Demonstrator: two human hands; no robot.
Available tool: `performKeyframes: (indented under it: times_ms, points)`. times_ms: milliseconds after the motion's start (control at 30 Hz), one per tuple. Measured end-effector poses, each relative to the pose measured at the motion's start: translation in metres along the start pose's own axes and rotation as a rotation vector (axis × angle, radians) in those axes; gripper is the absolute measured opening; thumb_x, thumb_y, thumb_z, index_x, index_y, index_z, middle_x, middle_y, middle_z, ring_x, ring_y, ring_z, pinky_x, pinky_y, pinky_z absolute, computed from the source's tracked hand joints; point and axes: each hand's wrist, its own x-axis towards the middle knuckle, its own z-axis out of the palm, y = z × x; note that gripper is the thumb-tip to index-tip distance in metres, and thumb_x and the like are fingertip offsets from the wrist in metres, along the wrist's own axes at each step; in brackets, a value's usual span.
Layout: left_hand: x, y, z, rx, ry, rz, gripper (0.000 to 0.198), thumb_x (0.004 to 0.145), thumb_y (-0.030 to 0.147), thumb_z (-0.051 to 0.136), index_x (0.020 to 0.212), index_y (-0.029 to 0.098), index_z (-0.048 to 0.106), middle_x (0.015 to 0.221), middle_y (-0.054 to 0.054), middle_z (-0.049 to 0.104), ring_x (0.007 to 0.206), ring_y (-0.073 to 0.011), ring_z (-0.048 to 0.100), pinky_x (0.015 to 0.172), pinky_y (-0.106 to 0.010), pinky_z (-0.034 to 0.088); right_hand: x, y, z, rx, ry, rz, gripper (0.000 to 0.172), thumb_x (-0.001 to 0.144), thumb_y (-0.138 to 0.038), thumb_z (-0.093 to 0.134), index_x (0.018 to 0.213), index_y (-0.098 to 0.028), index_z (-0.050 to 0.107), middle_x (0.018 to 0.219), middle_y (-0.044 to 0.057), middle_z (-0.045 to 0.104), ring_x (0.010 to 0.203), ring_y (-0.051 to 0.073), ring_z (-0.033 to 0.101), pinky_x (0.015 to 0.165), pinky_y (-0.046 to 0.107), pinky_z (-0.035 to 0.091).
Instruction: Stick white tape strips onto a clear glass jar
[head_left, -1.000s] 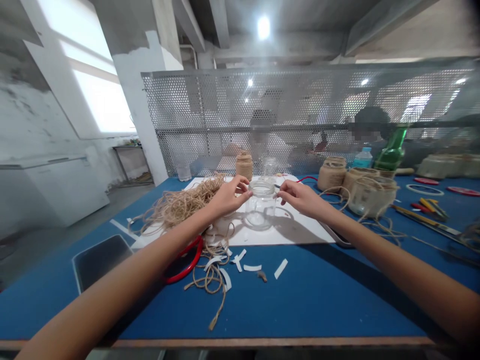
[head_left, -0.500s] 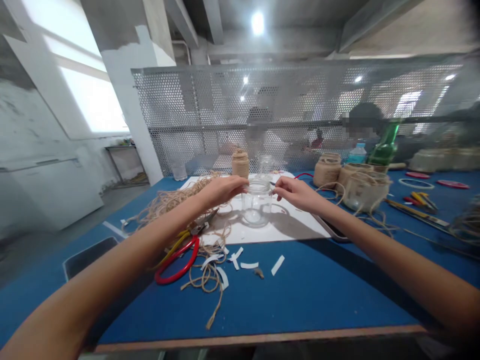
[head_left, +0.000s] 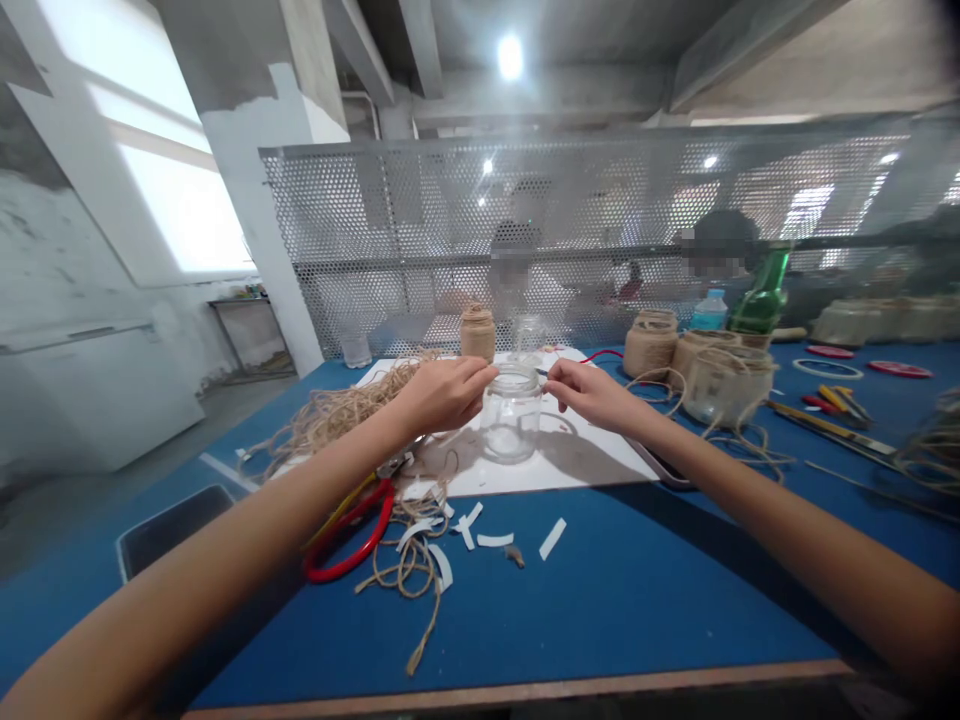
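Glass jar (head_left: 511, 425) between curled left hand (head_left: 442, 395) and pinched right hand (head_left: 589, 393), jute twine (head_left: 337, 418) and red-handled snips (head_left: 349, 535) nearby

L hand (head_left: 444, 395) at rim of glass jar (head_left: 511, 420), R hand (head_left: 589, 392) just beside it, fingertips pinched (any hold unclear); jute twine (head_left: 337, 415) + red-handled snips (head_left: 349, 530) lie near L hand on blue worktop (head_left: 600, 590).
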Motion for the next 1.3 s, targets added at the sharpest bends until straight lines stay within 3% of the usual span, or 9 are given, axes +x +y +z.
performKeyframes:
  times_ms: [133, 267, 433, 667, 1000, 1300]
  points:
    - [0.019, 0.025, -0.014, -0.109, 0.074, -0.184, 0.031, 0.086, 0.031, 0.036, 0.105, 0.014, 0.054, 0.114, -0.014, 0.051, 0.1, -0.0219, 0.05, 0.082, -0.033, 0.04, 0.001, 0.003, 0.001, -0.076, 0.022, -0.023, 0.021, 0.083, -0.036, 0.043, 0.079, -0.018, 0.053, 0.062, -0.001, 0.056, 0.054, 0.011, 0.047, 0.05, 0.022, 0.032]
    - [0.037, 0.037, -0.014, -0.231, -0.025, -0.213, 0.024, 0.085, 0.031, 0.039, 0.085, 0.016, 0.059, 0.088, -0.006, 0.06, 0.088, -0.0197, 0.053, 0.088, -0.038, 0.033, -0.001, 0.001, -0.001, -0.163, 0.043, -0.044, 0.021, 0.083, -0.036, 0.043, 0.078, -0.018, 0.052, 0.062, -0.001, 0.057, 0.056, 0.012, 0.049, 0.052, 0.023, 0.031]
    - [0.041, 0.032, -0.012, -0.379, -0.194, -0.252, 0.02, 0.087, 0.025, 0.036, 0.08, 0.017, 0.054, 0.071, -0.001, 0.062, 0.075, -0.0162, 0.055, 0.09, -0.042, 0.029, 0.001, -0.002, -0.013, -0.354, -0.024, -0.126, 0.019, 0.083, -0.034, 0.042, 0.08, -0.019, 0.053, 0.068, 0.002, 0.06, 0.059, 0.014, 0.051, 0.054, 0.024, 0.03]
    - [0.037, 0.024, -0.015, -0.512, -0.196, -0.124, 0.023, 0.086, 0.019, 0.035, 0.071, 0.017, 0.051, 0.068, -0.003, 0.059, 0.075, -0.0168, 0.05, 0.071, -0.028, 0.036, 0.006, -0.009, -0.021, -0.636, -0.057, -0.121, 0.02, 0.084, -0.039, 0.042, 0.083, -0.022, 0.052, 0.08, 0.005, 0.062, 0.07, 0.019, 0.055, 0.052, 0.025, 0.026]
    - [0.033, 0.016, -0.017, -0.677, -0.226, -0.14, 0.021, 0.088, 0.023, 0.034, 0.078, 0.018, 0.051, 0.072, -0.002, 0.06, 0.076, -0.0152, 0.049, 0.07, -0.026, 0.037, 0.015, -0.01, -0.021, -0.593, -0.131, -0.094, 0.024, 0.084, -0.044, 0.04, 0.088, -0.023, 0.051, 0.088, 0.005, 0.063, 0.071, 0.019, 0.054, 0.054, 0.026, 0.028]
    - [0.038, 0.018, -0.027, -0.645, -0.264, -0.108, 0.019, 0.086, 0.021, 0.035, 0.08, 0.017, 0.052, 0.072, -0.003, 0.059, 0.078, -0.0157, 0.05, 0.074, -0.027, 0.037, 0.026, 0.002, -0.028, -0.304, -0.305, -0.137, 0.032, 0.084, -0.045, 0.039, 0.088, -0.018, 0.055, 0.083, 0.005, 0.059, 0.072, 0.016, 0.053, 0.061, 0.025, 0.037]
